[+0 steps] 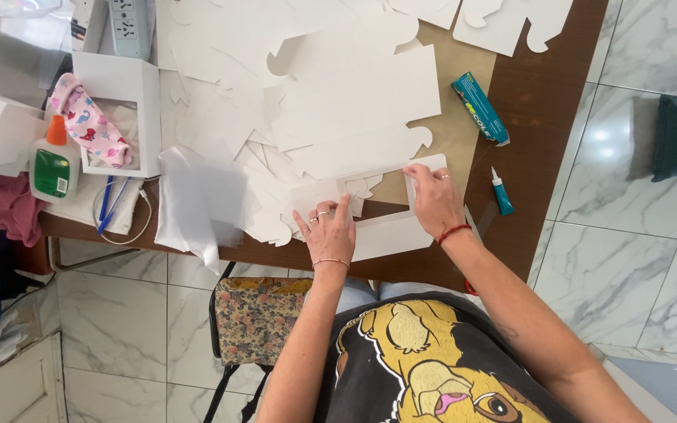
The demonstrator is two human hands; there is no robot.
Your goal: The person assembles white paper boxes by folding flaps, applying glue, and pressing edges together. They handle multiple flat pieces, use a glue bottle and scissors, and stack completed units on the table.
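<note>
- Brown wooden table [538, 102] over marble floor, strewn with white die-cut card blanks [354, 94].
- Far left: white glue bottle with orange cap [54, 163].
- Left hand [329, 231] presses flat, fingers spread, on the white windowed card cut-out [381, 235] at the near edge.
- Right hand [435, 200] lies flat on its right side, clamping nothing.
- Right: teal glue tube [480, 108].

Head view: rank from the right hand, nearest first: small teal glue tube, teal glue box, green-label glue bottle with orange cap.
From the right hand, pressing on the white cardboard window cutout:
1. Small teal glue tube, just to its right on the brown table.
2. Teal glue box, farther up and to the right.
3. Green-label glue bottle with orange cap, far off at the table's left end.
</note>
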